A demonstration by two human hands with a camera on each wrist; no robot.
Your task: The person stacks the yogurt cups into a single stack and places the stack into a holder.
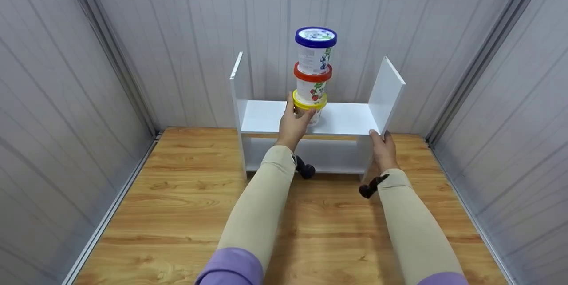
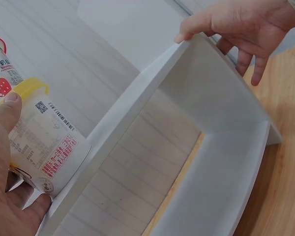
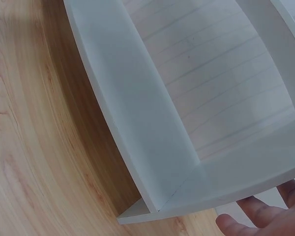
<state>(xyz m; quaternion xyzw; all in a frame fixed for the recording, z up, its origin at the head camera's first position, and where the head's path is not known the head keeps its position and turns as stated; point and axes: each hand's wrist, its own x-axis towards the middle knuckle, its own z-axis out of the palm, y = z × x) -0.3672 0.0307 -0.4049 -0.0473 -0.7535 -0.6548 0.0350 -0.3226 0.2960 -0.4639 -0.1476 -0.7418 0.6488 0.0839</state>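
Three paper tubs stand stacked on the upper board of a white two-tier shelf (image 1: 348,118). On top is the blue-lidded tub (image 1: 314,57), then the red-lidded tub (image 1: 310,89) with strawberries on it. My left hand (image 1: 293,127) grips the lowest, a yellow-lidded tub (image 2: 54,142), thumb near its lid and fingers round its side; its base meets the board. My right hand (image 1: 384,149) holds the shelf's right side panel (image 1: 387,94), with the thumb at the front edge by the upper board and fingers (image 2: 258,69) along the outer face.
The shelf stands on a wood-grain surface (image 1: 177,214), close to the pale back wall (image 1: 199,45). Grey walls rise at left and right. Beneath the upper board lies a lower board (image 1: 328,156). A black wrist camera (image 1: 305,168) sticks out from the left cuff.
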